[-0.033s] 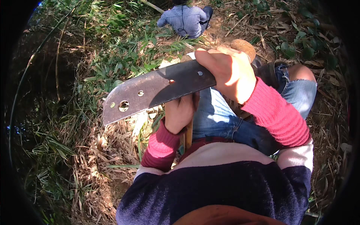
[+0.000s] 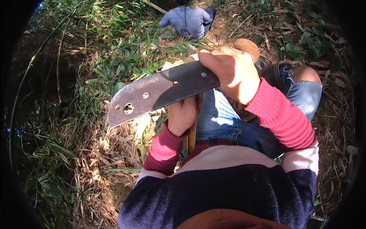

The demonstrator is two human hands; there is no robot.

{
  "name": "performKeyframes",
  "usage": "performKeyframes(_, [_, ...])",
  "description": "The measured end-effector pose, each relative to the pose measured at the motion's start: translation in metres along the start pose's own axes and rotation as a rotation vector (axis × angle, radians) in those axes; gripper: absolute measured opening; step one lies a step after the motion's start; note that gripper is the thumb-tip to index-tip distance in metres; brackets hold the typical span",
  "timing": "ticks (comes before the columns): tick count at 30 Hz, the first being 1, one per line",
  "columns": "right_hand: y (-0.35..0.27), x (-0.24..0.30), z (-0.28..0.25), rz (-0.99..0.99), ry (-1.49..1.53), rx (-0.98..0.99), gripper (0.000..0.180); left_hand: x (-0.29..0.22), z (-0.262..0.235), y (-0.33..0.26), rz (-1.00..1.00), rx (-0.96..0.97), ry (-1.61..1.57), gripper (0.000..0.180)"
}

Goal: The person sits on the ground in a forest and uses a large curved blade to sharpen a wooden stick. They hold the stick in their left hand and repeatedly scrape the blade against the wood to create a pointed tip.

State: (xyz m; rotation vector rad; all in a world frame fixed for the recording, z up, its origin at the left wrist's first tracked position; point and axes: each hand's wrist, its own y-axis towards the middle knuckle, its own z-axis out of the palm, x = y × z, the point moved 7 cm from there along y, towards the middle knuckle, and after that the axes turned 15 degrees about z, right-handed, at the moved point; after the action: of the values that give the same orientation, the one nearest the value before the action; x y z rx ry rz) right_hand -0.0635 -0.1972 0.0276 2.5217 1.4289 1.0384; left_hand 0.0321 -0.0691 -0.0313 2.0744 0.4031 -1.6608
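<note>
My right hand is closed round the wooden handle of a broad cleaver-like knife. Its dark blade points to the left, with several holes through it and a squared-off tip. Beneath the blade, my left hand is closed, its fingers partly hidden by the metal. A yellow-brown stick runs from that hand down toward my waist, and the left hand seems to grip it. Just beyond the blade's back edge shows a small brown end, which may belong to the same stick.
A person in a checked shirt sits low on the ground ahead, back toward me. My jeans-clad legs are bent under my hands. Dry leaves and green undergrowth cover the ground. A thin curved stem rises at the left.
The knife's tip has shifted very slightly to the right. Both hands stay practically where they were.
</note>
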Motion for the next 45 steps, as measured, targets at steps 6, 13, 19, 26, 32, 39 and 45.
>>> performKeyframes(6, [0.018,-0.059,0.013,0.092,-0.229,-0.082,0.016,-0.015,-0.012,0.001,-0.076,-0.143,-0.136,0.034])
performKeyframes(13, [0.022,-0.095,-0.029,0.285,0.135,-0.184,0.027,-0.034,-0.024,-0.002,-0.011,-0.109,-0.32,0.039])
performKeyframes(19, [0.013,-0.001,-0.028,0.104,0.33,-0.041,0.024,-0.05,-0.019,0.006,0.135,-0.13,-0.221,0.035])
performKeyframes(26, [-0.003,0.035,-0.033,-0.141,0.209,-0.162,0.032,-0.032,-0.015,-0.029,0.668,0.223,0.953,0.023])
performKeyframes(32, [-0.003,0.027,-0.031,-0.113,0.174,-0.113,0.034,-0.018,-0.013,-0.018,0.302,0.16,0.52,0.025])
performKeyframes(39, [-0.003,0.026,-0.032,-0.118,0.11,-0.181,0.03,-0.03,-0.004,-0.013,0.414,0.079,0.601,0.025])
performKeyframes(45, [-0.001,0.026,-0.03,-0.14,0.142,-0.128,0.033,-0.03,0.002,-0.011,0.433,-0.036,0.421,0.02])
